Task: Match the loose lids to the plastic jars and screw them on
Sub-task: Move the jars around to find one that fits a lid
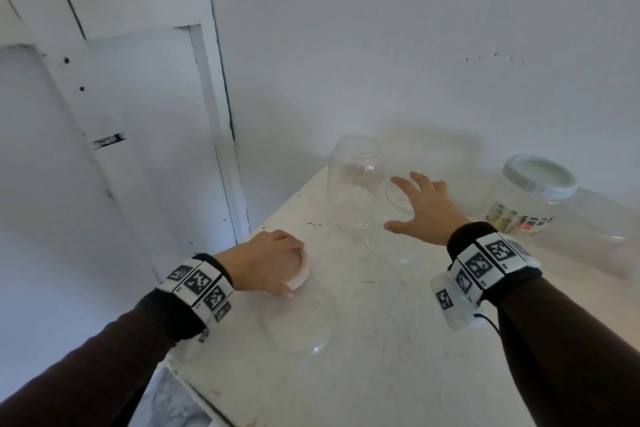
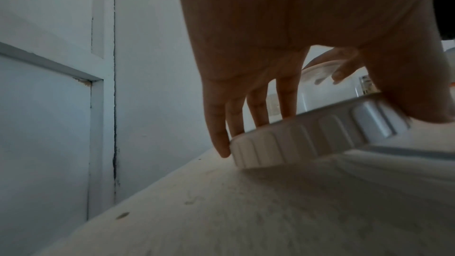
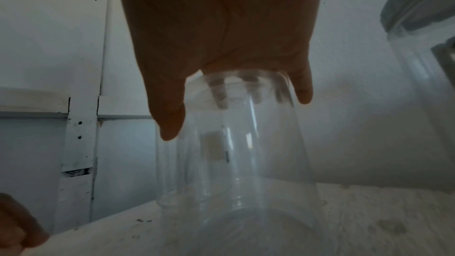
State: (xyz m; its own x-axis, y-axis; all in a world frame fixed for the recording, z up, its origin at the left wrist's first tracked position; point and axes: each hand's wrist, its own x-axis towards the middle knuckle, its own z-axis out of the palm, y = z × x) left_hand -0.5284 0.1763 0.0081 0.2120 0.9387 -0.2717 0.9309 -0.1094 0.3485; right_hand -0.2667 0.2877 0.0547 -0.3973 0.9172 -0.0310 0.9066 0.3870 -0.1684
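Three clear plastic jars stand on the white, scuffed table (image 1: 398, 340). Nearest, at the left, is a wide jar (image 1: 304, 319) whose white ribbed lid (image 1: 298, 270) sits tilted on its mouth; the left hand (image 1: 265, 262) lies over that lid, fingers curled down round its far rim and thumb on the near edge, gripping it. From the left wrist view the ribbed lid (image 2: 307, 139) is plainly slanted, one side lower than the other, with the fingers (image 2: 221, 124) pressed against its edge.

Farther back, near the middle, stands a tall open jar (image 1: 353, 191) with no lid. Just to its right is a second open jar (image 1: 398, 204), and the right hand (image 1: 420, 208) is spread above its mouth, fingers straight and apart, holding nothing. In the right wrist view the open jar (image 3: 241, 143) fills the middle, the fingertips (image 3: 304, 92) hanging over its rim; whether they touch it I cannot tell.

At the far right a large labelled jar (image 1: 519, 215) stands with a pale lid (image 1: 538, 177) already on it. Both wrists carry black bands with printed square markers, the left band (image 1: 199, 286) and the right band (image 1: 485, 262), over dark sleeves. A white panelled door (image 1: 104, 97) stands left of the table, against the white wall (image 1: 415, 45).
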